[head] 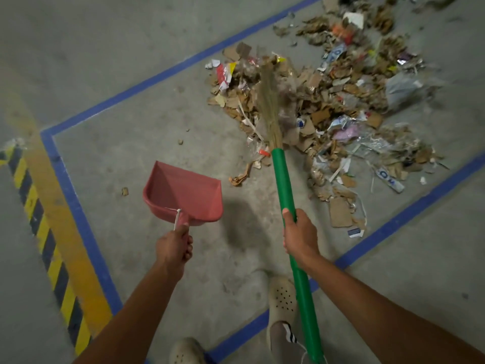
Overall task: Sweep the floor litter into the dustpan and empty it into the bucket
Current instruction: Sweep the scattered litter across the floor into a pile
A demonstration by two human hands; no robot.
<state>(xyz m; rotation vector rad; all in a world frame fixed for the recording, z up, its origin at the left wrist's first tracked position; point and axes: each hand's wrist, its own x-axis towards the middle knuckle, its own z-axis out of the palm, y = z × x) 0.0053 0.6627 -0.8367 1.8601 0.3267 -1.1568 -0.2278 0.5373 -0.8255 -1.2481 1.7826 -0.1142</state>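
Note:
A wide heap of litter, mostly torn cardboard, paper and plastic scraps, covers the concrete floor at the upper right. My right hand grips the green handle of a broom; its straw bristles reach into the left side of the heap. My left hand grips the short handle of a red dustpan, which is held above the floor left of the broom, its mouth pointing away from me. The pan looks empty. No bucket is in view.
Blue floor tape outlines the area around the litter. A yellow band and a black-and-yellow hazard stripe run along the left. A few loose scraps lie left of the dustpan. My feet in pale clogs stand at the bottom edge.

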